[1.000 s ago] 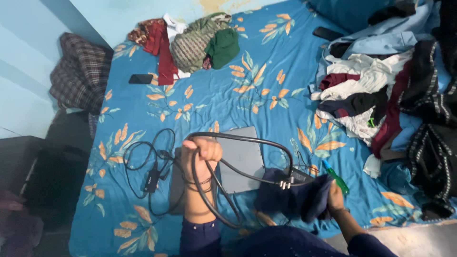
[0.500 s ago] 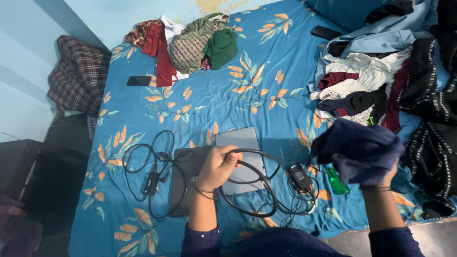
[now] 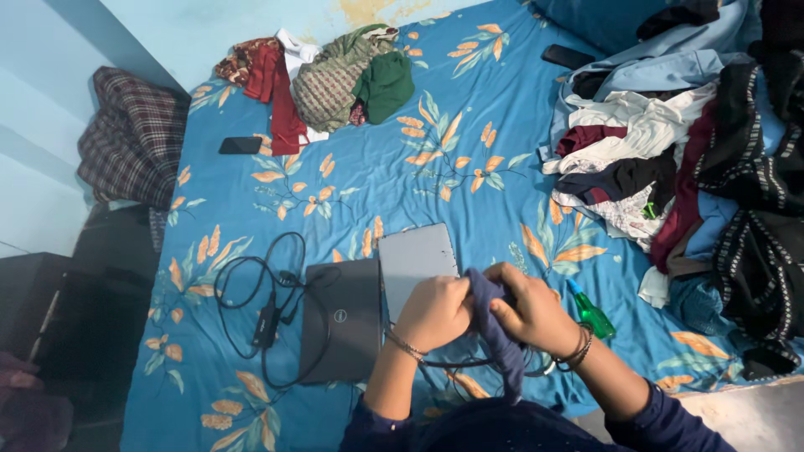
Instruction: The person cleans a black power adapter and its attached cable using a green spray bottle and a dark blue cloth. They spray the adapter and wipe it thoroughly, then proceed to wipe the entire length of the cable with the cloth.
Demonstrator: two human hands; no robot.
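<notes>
The dark blue cloth (image 3: 496,322) is soft and limp: it bunches where it is held and its free end droops between the person's forearms, so it looks light, not fragile, and unlikely to slip from a pinch. It is best gripped by a gathered fold near its top, where the fabric is thickest. The left hand (image 3: 434,312) closes around the upper left part of the bundle, its fingers curled over the fabric. The right hand (image 3: 536,314) pinches the same bundle from the other side, thumb on top. The cloth sits between both sets of fingers, touching them, held just above the bed (image 3: 469,142) over a grey laptop (image 3: 414,258) and a tangle of black cables (image 3: 260,301). A black laptop (image 3: 345,318) lies beside the grey one, and a green spray bottle (image 3: 591,311) rests near the right wrist
</notes>
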